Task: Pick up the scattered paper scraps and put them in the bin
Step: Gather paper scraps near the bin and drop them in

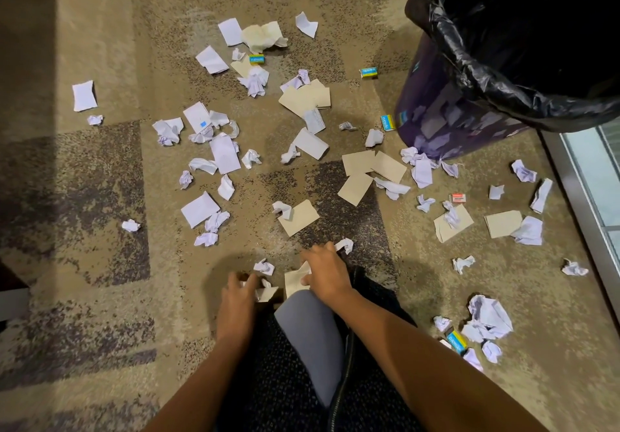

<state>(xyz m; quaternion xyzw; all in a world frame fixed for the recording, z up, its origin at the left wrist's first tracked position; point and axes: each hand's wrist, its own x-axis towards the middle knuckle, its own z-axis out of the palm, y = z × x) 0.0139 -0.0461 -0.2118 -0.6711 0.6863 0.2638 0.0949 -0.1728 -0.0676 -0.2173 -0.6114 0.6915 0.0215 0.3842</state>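
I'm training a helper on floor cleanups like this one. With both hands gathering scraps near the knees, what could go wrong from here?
1. The left hand and right hand each hold loose paper; carried together, pieces may drop on the way to the black-lined bin, which stands far off.
2. Small blue-and-yellow boxes lie among the crumpled white scraps and could be binned by mistake.
3. Tan card pieces blend with the beige patterned carpet and may be missed.

Single head-worn wide-angle view: carpet [100, 62] is seen steeply from above, facing forward and down, near, with bin [536, 45] cropped at upper right.
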